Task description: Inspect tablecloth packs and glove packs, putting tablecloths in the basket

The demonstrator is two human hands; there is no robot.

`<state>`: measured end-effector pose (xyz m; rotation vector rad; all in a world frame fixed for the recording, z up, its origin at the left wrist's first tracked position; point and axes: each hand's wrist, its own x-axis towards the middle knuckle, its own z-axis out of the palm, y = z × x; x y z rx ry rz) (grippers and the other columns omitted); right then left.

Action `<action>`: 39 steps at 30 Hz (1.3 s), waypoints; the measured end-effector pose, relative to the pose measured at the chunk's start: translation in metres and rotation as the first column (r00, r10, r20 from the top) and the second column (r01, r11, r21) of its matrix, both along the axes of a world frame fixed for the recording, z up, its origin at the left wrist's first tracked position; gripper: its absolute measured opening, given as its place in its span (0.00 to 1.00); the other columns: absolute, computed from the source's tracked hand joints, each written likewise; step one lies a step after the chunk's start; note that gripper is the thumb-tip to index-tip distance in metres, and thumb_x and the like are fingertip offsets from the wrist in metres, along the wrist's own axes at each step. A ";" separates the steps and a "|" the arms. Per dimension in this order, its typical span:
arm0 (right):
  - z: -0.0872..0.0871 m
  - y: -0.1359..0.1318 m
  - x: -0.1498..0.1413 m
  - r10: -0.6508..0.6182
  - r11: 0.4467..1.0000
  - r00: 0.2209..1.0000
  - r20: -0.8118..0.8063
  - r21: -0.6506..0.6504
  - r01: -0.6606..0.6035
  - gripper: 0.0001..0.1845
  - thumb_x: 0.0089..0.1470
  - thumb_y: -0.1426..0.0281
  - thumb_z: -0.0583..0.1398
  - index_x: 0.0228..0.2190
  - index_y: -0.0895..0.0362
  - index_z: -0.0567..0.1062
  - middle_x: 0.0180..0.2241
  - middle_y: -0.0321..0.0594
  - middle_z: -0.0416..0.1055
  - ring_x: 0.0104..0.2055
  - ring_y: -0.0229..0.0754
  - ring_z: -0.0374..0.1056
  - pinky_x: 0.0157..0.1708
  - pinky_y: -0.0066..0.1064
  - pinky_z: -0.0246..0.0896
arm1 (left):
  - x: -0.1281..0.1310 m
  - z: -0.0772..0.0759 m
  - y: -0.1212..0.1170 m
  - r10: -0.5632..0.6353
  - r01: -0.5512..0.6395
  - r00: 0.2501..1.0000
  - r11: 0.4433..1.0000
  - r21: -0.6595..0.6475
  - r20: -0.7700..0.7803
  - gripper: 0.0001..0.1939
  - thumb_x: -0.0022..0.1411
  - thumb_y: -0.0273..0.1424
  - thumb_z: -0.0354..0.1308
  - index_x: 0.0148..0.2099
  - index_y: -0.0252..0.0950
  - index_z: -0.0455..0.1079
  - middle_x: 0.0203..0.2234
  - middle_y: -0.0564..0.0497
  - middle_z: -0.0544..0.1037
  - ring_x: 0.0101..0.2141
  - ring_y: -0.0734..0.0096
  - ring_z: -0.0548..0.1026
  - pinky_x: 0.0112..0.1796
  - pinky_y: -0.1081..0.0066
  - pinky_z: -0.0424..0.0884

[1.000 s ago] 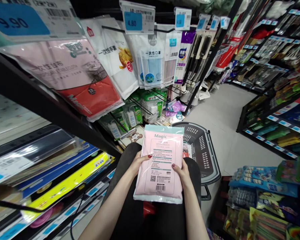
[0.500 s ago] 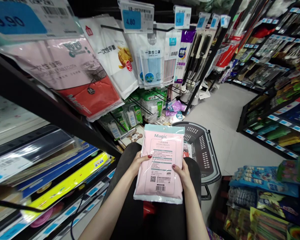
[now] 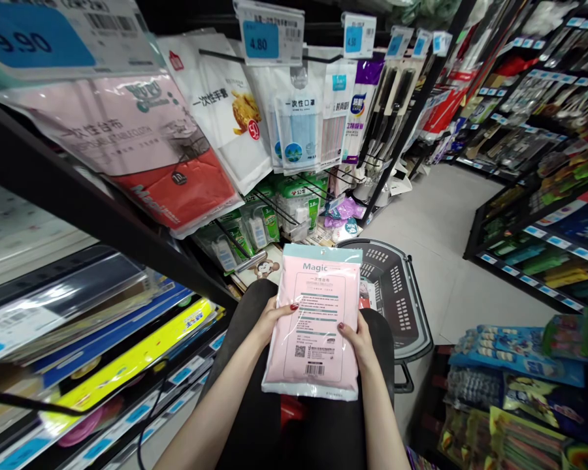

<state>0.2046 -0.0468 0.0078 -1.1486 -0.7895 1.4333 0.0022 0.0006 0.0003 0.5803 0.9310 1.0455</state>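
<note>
Between my two hands is a pink packet of disposable tablecloth, its printed back with a barcode and QR code facing me. My left hand grips the packet's left edge, thumb on the front. On the opposite edge my right hand holds it the same way. Most fingers of both hands are hidden behind the packet. It is held above my knees, tilted toward me. A similar pink and red tablecloth packet hangs on the rack at upper left.
A grey shopping basket stands on the floor right of my knees, with something inside. Glove packets and mask packets hang ahead. Bagged goods lie on a low display at right. Shelves with yellow packaging flank my left.
Nearly nothing differs. The view has shifted very slightly, while both hands keep the packet in the same place.
</note>
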 end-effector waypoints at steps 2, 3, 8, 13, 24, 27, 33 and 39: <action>-0.001 0.000 0.000 0.003 1.000 1.000 -0.001 -0.006 -0.003 0.27 0.37 0.67 0.64 0.43 0.54 0.69 0.42 0.41 0.72 0.45 0.50 0.66 0.46 0.41 0.59 | 0.000 0.000 0.000 -0.006 0.006 1.000 1.000 0.003 -0.001 0.16 0.41 0.24 0.62 0.37 0.31 0.72 0.30 0.45 0.79 0.31 0.59 0.76 0.39 0.63 0.68; -0.002 0.000 0.000 0.004 1.000 1.000 -0.002 -0.007 -0.004 0.27 0.38 0.67 0.64 0.43 0.54 0.68 0.42 0.41 0.72 0.45 0.50 0.66 0.46 0.41 0.59 | 0.000 0.000 0.000 -0.010 0.010 1.000 1.000 0.005 -0.002 0.16 0.41 0.24 0.62 0.38 0.31 0.72 0.31 0.45 0.79 0.31 0.59 0.76 0.39 0.63 0.68; -0.005 -0.001 0.001 0.005 1.000 1.000 -0.002 0.000 -0.005 0.27 0.39 0.67 0.64 0.44 0.55 0.67 0.42 0.43 0.71 0.46 0.51 0.66 0.47 0.43 0.58 | 0.000 0.001 0.000 -0.025 0.025 1.000 1.000 0.016 -0.007 0.18 0.42 0.25 0.62 0.39 0.30 0.72 0.33 0.43 0.78 0.34 0.55 0.75 0.38 0.63 0.68; -0.010 0.000 0.001 0.029 1.000 1.000 -0.012 0.003 -0.029 0.26 0.40 0.67 0.64 0.44 0.55 0.67 0.44 0.43 0.70 0.47 0.52 0.65 0.47 0.44 0.58 | 0.000 0.000 0.000 -0.013 0.013 1.000 1.000 -0.006 -0.017 0.19 0.41 0.26 0.63 0.40 0.29 0.71 0.33 0.43 0.78 0.35 0.54 0.75 0.39 0.61 0.67; -0.012 0.002 0.000 0.015 0.999 1.000 -0.015 -0.047 -0.015 0.25 0.41 0.66 0.63 0.44 0.54 0.67 0.44 0.41 0.70 0.48 0.52 0.64 0.48 0.44 0.57 | 0.003 0.002 0.001 -0.028 0.027 0.999 0.999 -0.047 -0.033 0.19 0.42 0.27 0.63 0.40 0.29 0.71 0.34 0.42 0.78 0.35 0.55 0.75 0.40 0.61 0.67; -0.012 0.002 0.000 0.009 0.998 1.000 -0.025 -0.062 -0.010 0.26 0.41 0.66 0.63 0.45 0.54 0.67 0.44 0.42 0.70 0.48 0.52 0.64 0.49 0.44 0.56 | 0.003 0.001 0.002 -0.027 0.025 0.999 0.999 -0.043 -0.047 0.20 0.42 0.28 0.63 0.41 0.29 0.70 0.35 0.42 0.78 0.34 0.56 0.75 0.40 0.61 0.67; -0.009 0.002 0.000 0.013 0.997 0.998 -0.057 -0.072 -0.017 0.27 0.40 0.66 0.63 0.46 0.54 0.67 0.45 0.42 0.69 0.49 0.53 0.63 0.49 0.44 0.56 | 0.003 -0.002 0.002 -0.041 0.040 0.998 0.999 -0.018 -0.046 0.20 0.44 0.28 0.63 0.42 0.28 0.69 0.35 0.42 0.78 0.34 0.56 0.75 0.41 0.61 0.67; -0.005 0.003 0.000 0.018 0.996 0.998 -0.060 -0.082 -0.023 0.25 0.40 0.66 0.63 0.44 0.54 0.69 0.45 0.41 0.70 0.48 0.51 0.64 0.48 0.42 0.56 | 0.003 -0.002 0.003 -0.049 0.048 0.998 0.999 -0.017 -0.044 0.20 0.45 0.27 0.62 0.43 0.28 0.69 0.34 0.42 0.78 0.35 0.56 0.75 0.41 0.60 0.67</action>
